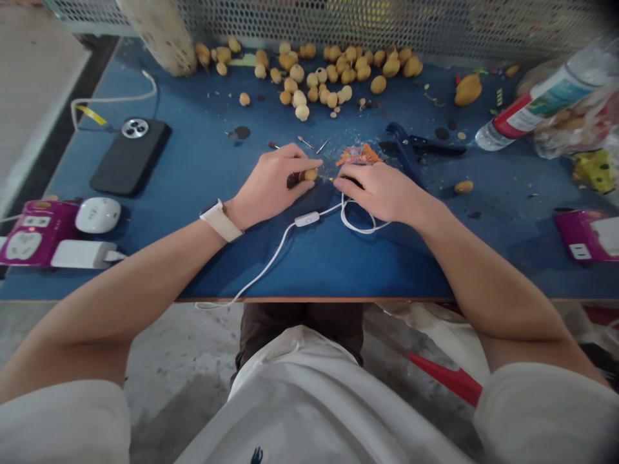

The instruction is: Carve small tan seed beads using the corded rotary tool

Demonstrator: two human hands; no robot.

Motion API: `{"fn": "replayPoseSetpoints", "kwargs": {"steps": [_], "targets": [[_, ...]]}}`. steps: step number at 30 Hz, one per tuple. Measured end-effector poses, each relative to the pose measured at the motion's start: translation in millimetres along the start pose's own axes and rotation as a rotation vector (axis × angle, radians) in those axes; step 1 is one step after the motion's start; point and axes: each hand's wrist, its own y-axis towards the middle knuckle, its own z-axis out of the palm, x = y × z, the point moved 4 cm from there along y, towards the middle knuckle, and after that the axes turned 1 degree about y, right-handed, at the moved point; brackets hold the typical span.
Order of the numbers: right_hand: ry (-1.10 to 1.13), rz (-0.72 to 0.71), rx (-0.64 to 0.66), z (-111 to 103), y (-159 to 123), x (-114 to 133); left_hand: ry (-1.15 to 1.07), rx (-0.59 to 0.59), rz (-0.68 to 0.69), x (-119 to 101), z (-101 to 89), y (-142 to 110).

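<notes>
**Desk:** What did the frame show?

**Reporter:** Blue-painted work table [203, 258] with a thin wooden edge [314, 299], backed by a grey perforated metal screen [387, 26], above a scuffed grey concrete floor [184, 348].

**Desk:** And the hands?

**Reporter:** The left hand [271, 187], a cream-strapped watch [221, 220] at its wrist, was closed in a tight pinch on a small tan oval seed [309, 174], just above the table. The right hand [382, 192] sat close beside it, fingers curled and partly closed; whether it held anything could not be told.

**Desk:** What lay nearby?

**Reporter:** Ragged orange scraps [360, 155] lay just beyond the right hand, near a dark blue clamp [403, 151]. A thin white cable with an oblong inline switch [306, 219] ran under that hand and over the table's edge. A loose spread of tan seeds [309, 77] lay toward the screen.

**Desk:** And the table's sides?

**Reporter:** A black smartphone with a round camera housing [130, 154] and a magenta power strip [36, 232] holding a white charger [80, 254] stood left; a clear bottle with a red label [541, 113] lay right, against a crumpled clear plastic bag [575, 125].
</notes>
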Motion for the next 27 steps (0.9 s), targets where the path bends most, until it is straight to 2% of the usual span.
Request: {"fn": "replayPoseSetpoints", "kwargs": {"steps": [8, 12, 17, 23, 27], "targets": [[0.137, -0.028, -0.05, 0.1, 3.5, -5.0, 0.053, 0.013, -0.02, -3.4, -1.8, -0.1], [0.435, -0.043, -0.08, -1.8, 6.7, -4.2, 0.063, 0.019, -0.051, -1.3, -1.0, 0.4], [0.824, 0.004, -0.107, 3.3, 8.5, -1.0, 0.046, -0.014, -0.065, -0.3, 2.2, 0.2], [1.041, -0.009, -0.269, 9.3, 15.0, -3.0, 0.038, -0.025, -0.043, -1.4, 4.7, 0.2], [1.141, 0.064, -0.358, 7.1, 17.8, -1.0, 0.033, -0.003, -0.014, -0.4, 6.6, 1.1]]}}
